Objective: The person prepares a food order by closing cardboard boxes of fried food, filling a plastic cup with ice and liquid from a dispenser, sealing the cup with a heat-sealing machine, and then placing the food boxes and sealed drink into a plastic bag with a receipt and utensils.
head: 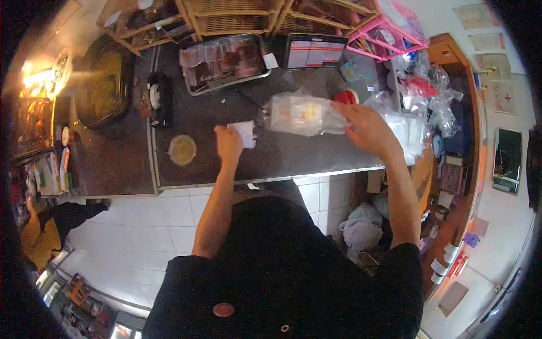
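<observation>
My left hand [228,142] is closed around a small white paper slip [246,131] above the dark counter. To its right lies a clear plastic bag [292,115] with pale contents and a yellow print, too blurred to name. My right hand [367,126] pinches the bag's right end between thumb and fingers. Just behind that hand is a round red item [346,97], partly covered. A round tub or lid [182,150] with a tan centre rests to the left of my left hand.
Toward the back stand a metal tray [226,63] of dark packed pieces and a tablet [315,51] with a lit screen. A pink plastic basket [387,36] and loose clear bags [442,97] crowd the right. At left, a black device [160,99] sits by a large dark pan [103,84].
</observation>
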The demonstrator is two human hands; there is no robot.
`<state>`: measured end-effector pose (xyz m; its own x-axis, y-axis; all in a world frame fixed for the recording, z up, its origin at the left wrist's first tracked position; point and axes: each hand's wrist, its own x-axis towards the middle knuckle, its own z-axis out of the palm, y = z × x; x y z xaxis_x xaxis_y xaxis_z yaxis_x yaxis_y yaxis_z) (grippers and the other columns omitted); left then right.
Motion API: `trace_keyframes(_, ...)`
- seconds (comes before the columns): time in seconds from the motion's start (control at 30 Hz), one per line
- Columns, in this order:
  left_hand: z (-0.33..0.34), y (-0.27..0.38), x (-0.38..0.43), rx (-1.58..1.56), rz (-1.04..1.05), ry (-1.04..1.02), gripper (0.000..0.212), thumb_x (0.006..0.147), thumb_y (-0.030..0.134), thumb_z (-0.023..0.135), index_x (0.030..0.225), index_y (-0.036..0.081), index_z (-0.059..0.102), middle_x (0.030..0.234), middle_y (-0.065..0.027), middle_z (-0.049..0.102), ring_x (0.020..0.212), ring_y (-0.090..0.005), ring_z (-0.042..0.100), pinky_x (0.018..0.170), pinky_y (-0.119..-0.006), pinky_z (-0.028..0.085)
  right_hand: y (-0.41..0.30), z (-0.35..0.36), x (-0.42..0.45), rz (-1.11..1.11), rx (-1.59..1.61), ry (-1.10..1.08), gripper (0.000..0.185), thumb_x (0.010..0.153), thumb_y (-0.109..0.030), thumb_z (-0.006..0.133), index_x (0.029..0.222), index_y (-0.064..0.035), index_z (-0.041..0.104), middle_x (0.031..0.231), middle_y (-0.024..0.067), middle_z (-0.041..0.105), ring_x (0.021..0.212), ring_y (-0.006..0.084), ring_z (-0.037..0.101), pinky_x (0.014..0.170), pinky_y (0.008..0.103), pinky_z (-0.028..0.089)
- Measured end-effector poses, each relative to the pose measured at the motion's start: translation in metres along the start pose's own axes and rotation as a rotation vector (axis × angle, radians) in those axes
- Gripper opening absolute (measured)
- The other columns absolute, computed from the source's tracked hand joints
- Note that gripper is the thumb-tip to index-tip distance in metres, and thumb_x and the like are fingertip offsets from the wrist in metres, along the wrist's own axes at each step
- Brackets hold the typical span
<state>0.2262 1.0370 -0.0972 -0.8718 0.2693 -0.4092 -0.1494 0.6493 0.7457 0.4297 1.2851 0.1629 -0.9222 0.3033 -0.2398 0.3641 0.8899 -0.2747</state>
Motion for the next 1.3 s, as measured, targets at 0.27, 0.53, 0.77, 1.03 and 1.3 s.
trace_keyframes(0.27,0.026,-0.095,0.003,-0.125,0.508,0.194,0.012,0.101,0.012,0.048,0.106,0.002,0.05,0.094,-0.0205,0.061,0.083,-0.0381,0.06,0.078,-0.047,0.048,0.078,-0.008,-0.064,-0.301,-0.06,0.107,0.017,0.077,-0.003,0.062,0.095,-0.0018,0.063,0.094,0.0134,0.059,0.093,0.0336,0.063,0.08,0.0438,0.054)
trace_keyframes(0.53,0.082,-0.096,-0.012,0.368,0.167,0.57,0.03,0.104,0.026,0.047,0.112,-0.001,0.054,0.11,-0.0211,0.064,0.09,-0.0383,0.069,0.074,-0.043,0.057,0.19,0.003,-0.068,-0.384,0.284,0.336,0.037,0.082,-0.009,0.073,0.118,-0.0072,0.065,0.127,0.0132,0.059,0.113,0.0315,0.064,0.089,0.037,0.055)
trace_keyframes(0.77,0.095,-0.1,-0.003,1.164,0.347,1.085,0.045,0.103,0.037,0.048,0.112,-0.006,0.059,0.115,-0.0307,0.061,0.101,-0.0418,0.065,0.078,-0.044,0.057,0.479,0.066,-0.056,0.653,-0.126,0.513,0.022,0.093,-0.021,0.058,0.109,-0.0058,0.062,0.103,0.0203,0.07,0.09,0.0431,0.068,0.082,0.0538,0.052)
trace_keyframes(1.03,0.094,-0.014,-0.231,0.311,-0.259,-0.21,0.037,0.095,0.034,0.066,0.107,0.0,0.07,0.107,-0.0231,0.071,0.101,-0.0346,0.068,0.089,-0.042,0.051,0.54,0.086,-0.094,0.813,0.12,0.448,0.021,0.086,-0.024,0.071,0.092,-0.0042,0.073,0.086,0.017,0.073,0.082,0.0362,0.07,0.074,0.044,0.054)
trace_keyframes(1.3,0.173,0.285,-0.276,-0.333,0.26,-0.713,0.035,0.095,0.022,0.063,0.123,0.0,0.061,0.121,-0.0129,0.065,0.113,-0.0233,0.061,0.101,-0.037,0.045,0.319,-0.022,-0.157,0.552,0.972,0.282,0.01,0.095,-0.005,0.062,0.091,0.0028,0.066,0.075,0.0003,0.061,0.07,0.007,0.054,0.064,0.0246,0.044)
